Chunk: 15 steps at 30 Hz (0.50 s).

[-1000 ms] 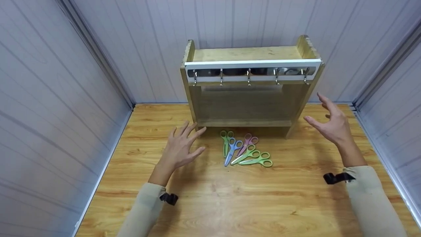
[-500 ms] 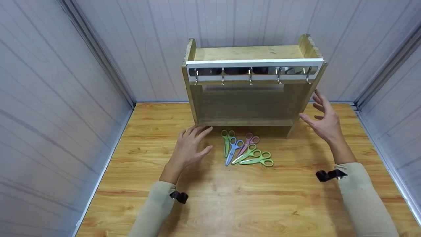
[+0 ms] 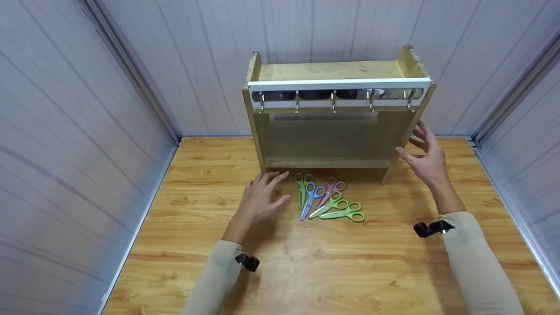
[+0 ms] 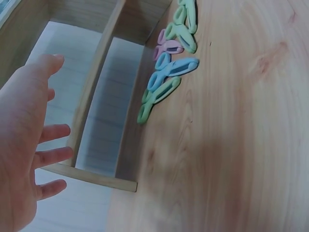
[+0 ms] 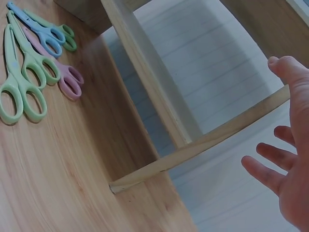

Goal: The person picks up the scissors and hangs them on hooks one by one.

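Observation:
A wooden rack (image 3: 332,70) stands against the back wall, a white hook strip (image 3: 315,105) across its front. My left hand (image 3: 259,199) hovers before the rack's lower left corner, fingers spread and holding nothing. Just right of it, several scissors lie on the floorboard: blue scissors (image 3: 307,205), pink scissors (image 3: 324,199) and green scissors (image 3: 337,214), some overlapping. Beside the rack's right side panel (image 5: 231,125) is my right hand (image 3: 426,162), thumb in front and fingers partly hidden behind the panel in the head view. Whether it touches the wood I cannot tell.
Several metal hooks (image 3: 334,107) project from the strip. Pale panelled walls (image 3: 87,153) enclose the wood-grain surface (image 3: 332,271) on the left, back and right. A lower shelf (image 3: 328,162) spans the rack close to the scissors.
My left hand has moved right and slightly toward me, closer to the scissors. My right hand has moved left, up to the rack's right side. Rack and scissors stay put.

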Motion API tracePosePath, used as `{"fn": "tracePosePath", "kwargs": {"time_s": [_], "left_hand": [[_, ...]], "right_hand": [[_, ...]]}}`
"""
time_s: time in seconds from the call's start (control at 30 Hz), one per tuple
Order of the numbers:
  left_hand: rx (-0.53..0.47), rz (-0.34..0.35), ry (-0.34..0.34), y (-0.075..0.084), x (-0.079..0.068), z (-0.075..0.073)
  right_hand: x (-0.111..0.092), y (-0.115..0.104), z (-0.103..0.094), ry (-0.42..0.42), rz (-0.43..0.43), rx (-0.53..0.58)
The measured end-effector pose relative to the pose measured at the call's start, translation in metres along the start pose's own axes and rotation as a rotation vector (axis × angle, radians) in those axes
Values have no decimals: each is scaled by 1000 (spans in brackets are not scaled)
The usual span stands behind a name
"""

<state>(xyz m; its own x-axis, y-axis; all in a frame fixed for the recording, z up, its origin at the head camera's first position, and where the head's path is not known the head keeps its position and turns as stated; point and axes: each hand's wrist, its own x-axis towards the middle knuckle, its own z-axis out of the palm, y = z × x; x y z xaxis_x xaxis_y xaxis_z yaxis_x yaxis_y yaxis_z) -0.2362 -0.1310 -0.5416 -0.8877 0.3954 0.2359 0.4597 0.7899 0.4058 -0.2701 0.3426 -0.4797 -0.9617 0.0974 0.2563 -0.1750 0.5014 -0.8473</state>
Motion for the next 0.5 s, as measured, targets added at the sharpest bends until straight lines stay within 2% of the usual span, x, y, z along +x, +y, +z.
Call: {"fn": "tracePosePath", "kwargs": {"time_s": [0.27, 0.5], "left_hand": [[-2, -36, -10, 3, 4, 13], [-9, -66, -24, 7, 7, 21]], "right_hand": [[6, 1, 10, 12, -12, 122], [8, -2, 17, 48, -39, 132]]}}
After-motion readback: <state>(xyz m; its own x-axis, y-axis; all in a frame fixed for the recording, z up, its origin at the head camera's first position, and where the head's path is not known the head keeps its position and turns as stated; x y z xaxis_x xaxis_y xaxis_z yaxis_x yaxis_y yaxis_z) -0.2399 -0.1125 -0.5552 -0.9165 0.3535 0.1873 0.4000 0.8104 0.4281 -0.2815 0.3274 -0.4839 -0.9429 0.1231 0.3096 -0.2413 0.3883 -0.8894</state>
